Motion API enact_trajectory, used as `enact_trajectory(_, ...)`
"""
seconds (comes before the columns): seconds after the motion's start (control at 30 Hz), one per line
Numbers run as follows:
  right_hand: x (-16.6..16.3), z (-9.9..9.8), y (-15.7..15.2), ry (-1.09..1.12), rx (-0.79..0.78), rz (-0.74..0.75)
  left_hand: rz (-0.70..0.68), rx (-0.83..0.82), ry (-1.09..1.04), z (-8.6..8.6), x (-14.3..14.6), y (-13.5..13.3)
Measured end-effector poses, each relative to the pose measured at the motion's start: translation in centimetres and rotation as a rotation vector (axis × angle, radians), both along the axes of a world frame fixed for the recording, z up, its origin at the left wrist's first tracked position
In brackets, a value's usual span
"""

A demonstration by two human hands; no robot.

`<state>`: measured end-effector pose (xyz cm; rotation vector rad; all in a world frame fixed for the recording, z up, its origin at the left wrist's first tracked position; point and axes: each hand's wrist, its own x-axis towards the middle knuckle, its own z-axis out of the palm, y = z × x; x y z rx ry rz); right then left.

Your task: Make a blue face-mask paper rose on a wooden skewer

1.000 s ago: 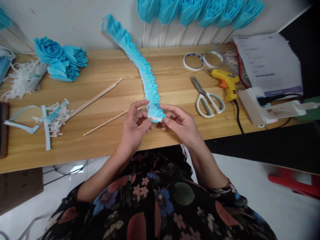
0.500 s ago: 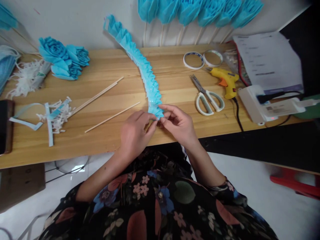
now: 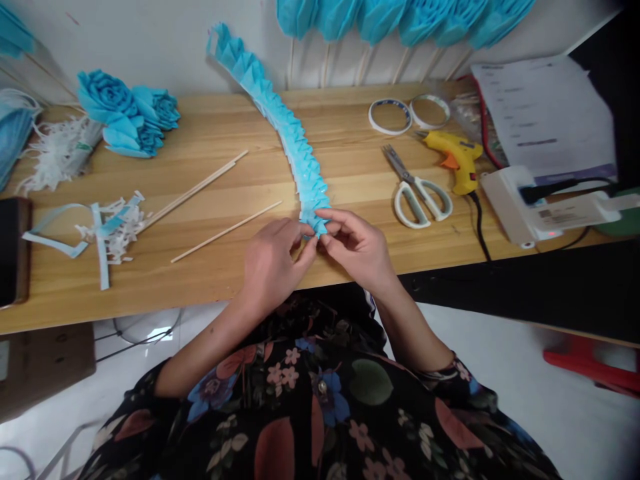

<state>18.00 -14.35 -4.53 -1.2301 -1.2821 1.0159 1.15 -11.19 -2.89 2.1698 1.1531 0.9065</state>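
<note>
A long strip of folded blue fabric (image 3: 287, 123) curves from the wall at the back down to the table's front. My left hand (image 3: 280, 257) pinches the near end of the strip from the left, thumb and forefinger together. From the right, my right hand (image 3: 357, 250) pinches the same end between thumb and fingertips. The strip's upper side shows a row of pointed, overlapping folds. A single thin wooden stick (image 3: 225, 232) lies on the table just left of my left hand. The exact fold between my fingertips is partly hidden.
Scissors (image 3: 417, 190), a yellow glue gun (image 3: 457, 157), tape rolls (image 3: 390, 117) and a white power strip (image 3: 517, 207) lie right. Left are more sticks (image 3: 195, 190), white scraps (image 3: 120, 233), blue fabric flowers (image 3: 113, 100) and a phone (image 3: 15, 250). Stemmed blue flowers (image 3: 380, 20) line the wall.
Both hands stay at the strip's near end, with only small finger movements. The folds there look slightly shifted. The whole view has moved a little.
</note>
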Motion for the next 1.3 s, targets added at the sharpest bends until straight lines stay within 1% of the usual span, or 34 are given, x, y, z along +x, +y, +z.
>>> enact_trajectory(0.2, 0.0, 0.1, 0.0, -0.026, -0.021, -0.003, -0.015, 0.016, -0.015, 0.1, -0.1, 0.2)
enact_trajectory(0.33, 0.0, 0.0, 0.0, -0.031, -0.012, -0.009, -0.039, -0.012, -0.026, 0.4, -0.1, 0.3)
enact_trajectory(0.6, 0.0, 0.2, -0.1, -0.037, -0.017, 0.001, -0.027, -0.045, -0.014, 0.4, -0.1, 0.3)
enact_trajectory(0.8, -0.1, 0.3, -0.1, -0.044, -0.042, 0.001, -0.047, -0.109, -0.024, 0.6, -0.1, 0.5)
enact_trajectory(0.87, 0.0, 0.3, -0.1, -0.036, -0.044, 0.0, -0.071, -0.142, -0.066, 0.6, -0.2, 0.7)
enact_trajectory(0.97, 0.2, 0.2, -0.1, 0.027, -0.03, 0.002, -0.086, -0.221, -0.194, 0.5, -0.5, 0.9)
enact_trajectory(1.1, 0.5, 0.3, 0.1, 0.111, -0.022, -0.032, 0.074, -0.295, -0.425, 0.3, -0.9, 1.0)
enact_trajectory(1.13, 0.6, 0.3, 0.2, 0.121, -0.018, -0.048, 0.092, -0.308, -0.475, 0.2, -0.9, 1.1)
enact_trajectory(1.2, 0.6, 0.3, 0.3, 0.137, -0.012, -0.071, 0.061, -0.36, -0.544, 0.1, -0.8, 1.2)
enact_trajectory(1.3, 0.7, 0.3, 0.3, 0.18, -0.016, -0.064, -0.067, -0.525, -0.59, 0.0, -0.4, 1.4)
